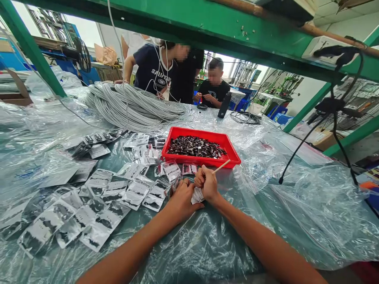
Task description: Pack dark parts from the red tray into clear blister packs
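My left hand (181,199) rests on the table and pinches a small clear plastic bag (197,195) between its fingers. My right hand (207,183) is closed around a thin wooden stick (222,166) whose tip points up toward the red tray (233,152). The two hands touch over the small bag. The red tray holds a heap of small dark parts (195,146). Several filled small bags (130,189) lie spread out to the left of my hands.
Crinkled clear plastic sheeting (296,205) covers the table. A big bundle of grey cable (133,104) lies at the back left. People work at the far side (156,71). A green frame beam (207,27) runs overhead, black cables (337,130) hang at right.
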`<action>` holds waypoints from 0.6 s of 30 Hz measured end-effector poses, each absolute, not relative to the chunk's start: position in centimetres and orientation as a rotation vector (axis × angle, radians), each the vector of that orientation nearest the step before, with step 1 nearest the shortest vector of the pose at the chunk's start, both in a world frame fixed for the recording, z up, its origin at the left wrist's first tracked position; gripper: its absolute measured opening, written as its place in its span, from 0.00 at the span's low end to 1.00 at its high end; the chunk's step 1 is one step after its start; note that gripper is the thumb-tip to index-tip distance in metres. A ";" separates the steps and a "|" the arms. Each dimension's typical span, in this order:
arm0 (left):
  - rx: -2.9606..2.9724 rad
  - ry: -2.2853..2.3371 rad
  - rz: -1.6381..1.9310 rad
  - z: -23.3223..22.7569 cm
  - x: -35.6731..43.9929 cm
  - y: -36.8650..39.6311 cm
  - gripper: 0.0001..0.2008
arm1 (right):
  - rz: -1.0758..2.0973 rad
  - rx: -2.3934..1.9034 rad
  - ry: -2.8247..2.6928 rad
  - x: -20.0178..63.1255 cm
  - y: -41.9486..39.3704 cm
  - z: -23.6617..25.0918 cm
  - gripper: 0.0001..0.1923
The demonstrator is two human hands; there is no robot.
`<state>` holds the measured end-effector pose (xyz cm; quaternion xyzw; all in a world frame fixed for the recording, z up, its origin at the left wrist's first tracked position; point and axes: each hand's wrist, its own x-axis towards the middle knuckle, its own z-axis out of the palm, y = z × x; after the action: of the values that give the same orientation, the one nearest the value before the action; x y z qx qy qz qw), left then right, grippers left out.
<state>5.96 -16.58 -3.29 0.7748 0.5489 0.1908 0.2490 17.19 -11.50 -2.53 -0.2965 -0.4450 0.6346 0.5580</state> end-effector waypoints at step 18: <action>2.014 1.602 0.602 -6.4 5.7 -16.1 0.32 | 1.332 -0.920 -1.209 16.0 -11.6 -5.1 0.31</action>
<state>5.69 -16.13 -6.43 0.7384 0.5875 0.2207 0.2467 16.02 -11.65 -5.12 -0.3856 -0.5067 0.5584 0.5318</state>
